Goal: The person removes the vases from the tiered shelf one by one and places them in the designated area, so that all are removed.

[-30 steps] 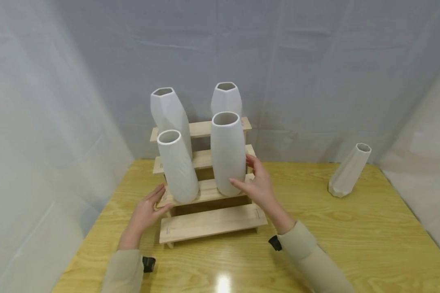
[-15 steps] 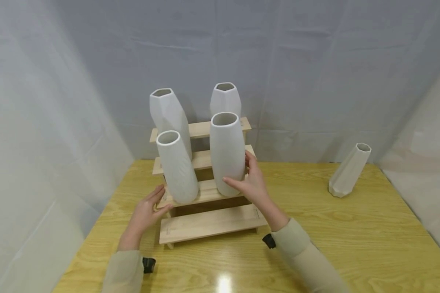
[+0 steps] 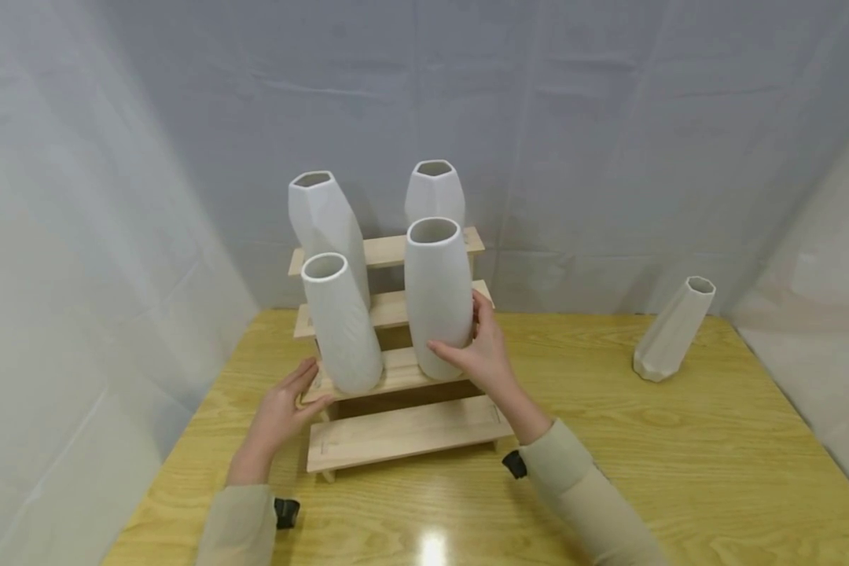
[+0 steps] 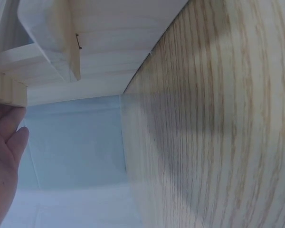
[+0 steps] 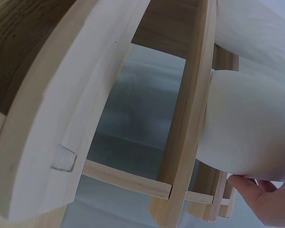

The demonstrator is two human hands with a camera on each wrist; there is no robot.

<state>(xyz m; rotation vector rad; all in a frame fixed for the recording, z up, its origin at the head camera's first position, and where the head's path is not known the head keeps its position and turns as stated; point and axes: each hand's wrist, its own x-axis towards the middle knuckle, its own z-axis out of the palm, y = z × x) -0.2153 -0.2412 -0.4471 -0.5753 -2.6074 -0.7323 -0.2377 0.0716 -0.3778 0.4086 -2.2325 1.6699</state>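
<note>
In the head view, a tall smooth white vase (image 3: 439,299) stands on the second step from the front of a wooden tiered stand (image 3: 410,432). My right hand (image 3: 484,354) holds its lower right side, thumb across the front and fingers round the far side. The right wrist view has the same vase (image 5: 251,123) with fingertips at its edge. A slimmer textured white vase (image 3: 345,330) is on that step's left. Beside it, my left hand (image 3: 279,413) touches the step's left end with fairly straight fingers; the left wrist view has these fingers (image 4: 9,123) against the wood.
Two faceted white vases, one at left (image 3: 328,220) and one at right (image 3: 435,192), stand on steps farther back. A ribbed white vase (image 3: 672,330) is on the table (image 3: 679,472) at far right. Pale cloth (image 3: 573,157) hangs behind and at both sides.
My right hand has moved slightly left, its thumb sliding farther across the vase's front and its fingers closing in on the side. The left hand and vases look nearly still.
</note>
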